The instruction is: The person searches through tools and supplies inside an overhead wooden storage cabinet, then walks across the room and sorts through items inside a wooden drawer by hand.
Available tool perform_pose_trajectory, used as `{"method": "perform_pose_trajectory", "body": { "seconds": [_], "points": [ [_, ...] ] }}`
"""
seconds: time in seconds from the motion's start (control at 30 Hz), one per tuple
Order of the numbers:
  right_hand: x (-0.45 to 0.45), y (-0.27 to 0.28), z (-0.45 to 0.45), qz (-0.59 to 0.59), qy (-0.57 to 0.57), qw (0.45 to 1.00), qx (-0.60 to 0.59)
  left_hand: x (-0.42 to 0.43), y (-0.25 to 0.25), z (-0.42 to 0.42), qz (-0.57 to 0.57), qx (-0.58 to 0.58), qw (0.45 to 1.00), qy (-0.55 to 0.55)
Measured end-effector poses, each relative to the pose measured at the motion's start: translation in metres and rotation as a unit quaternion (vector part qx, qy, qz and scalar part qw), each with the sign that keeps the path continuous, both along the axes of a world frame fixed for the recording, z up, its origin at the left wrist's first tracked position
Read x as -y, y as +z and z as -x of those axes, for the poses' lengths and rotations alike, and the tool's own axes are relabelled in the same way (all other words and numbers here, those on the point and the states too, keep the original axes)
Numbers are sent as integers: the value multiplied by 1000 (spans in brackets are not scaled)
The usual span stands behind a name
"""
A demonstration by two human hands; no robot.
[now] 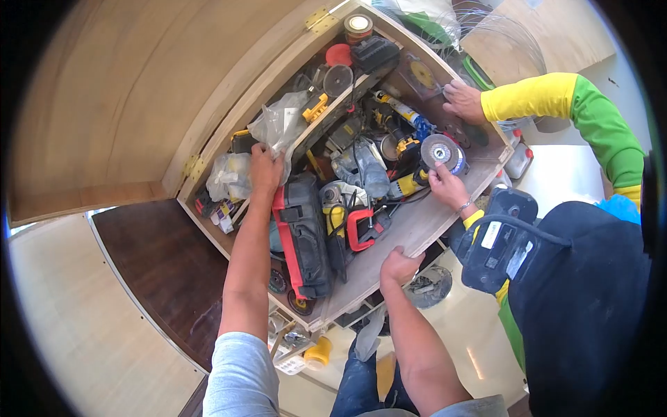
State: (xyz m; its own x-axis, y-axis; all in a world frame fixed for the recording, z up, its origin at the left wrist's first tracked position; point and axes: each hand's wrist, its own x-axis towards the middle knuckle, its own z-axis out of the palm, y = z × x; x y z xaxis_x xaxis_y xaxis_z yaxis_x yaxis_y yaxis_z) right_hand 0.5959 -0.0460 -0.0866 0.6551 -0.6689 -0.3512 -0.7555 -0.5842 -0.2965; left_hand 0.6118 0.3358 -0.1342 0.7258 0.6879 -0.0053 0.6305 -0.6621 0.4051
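Note:
A wooden tool box point(417, 240), its lid raised, is full of tools. My left hand point(266, 168) reaches over it, fingers closed on a clear plastic bag point(281, 119) in the narrow back compartment. Its contents cannot be made out. My right hand point(401, 269) is wrapped over the box's front wall. Between my arms lies a black and red tool case point(306, 236), beside a red clamp point(359, 229). Another crumpled plastic bag point(229, 176) is left of my left hand.
A co-worker's hand point(450, 187) is at a grinding disc point(442, 153) on an angle grinder; the other hand point(464, 102) rests on the box's right wall. The raised wooden lid point(132, 90) stands at left. Coiled wire point(511, 38) lies behind the box.

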Motion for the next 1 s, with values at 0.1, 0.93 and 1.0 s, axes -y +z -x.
{"method": "perform_pose_trajectory", "body": {
  "seconds": [0.1,0.93,1.0],
  "points": [
    [-2,11,-3,-21,-5,1000,-20,1,-15,2,-15,11,1000,10],
    [3,5,1,-16,26,999,11,326,110,216,189,179,965,13],
    [4,5,2,-31,31,999,0,330,100,227,184,156,970,-1]
  ]
}}
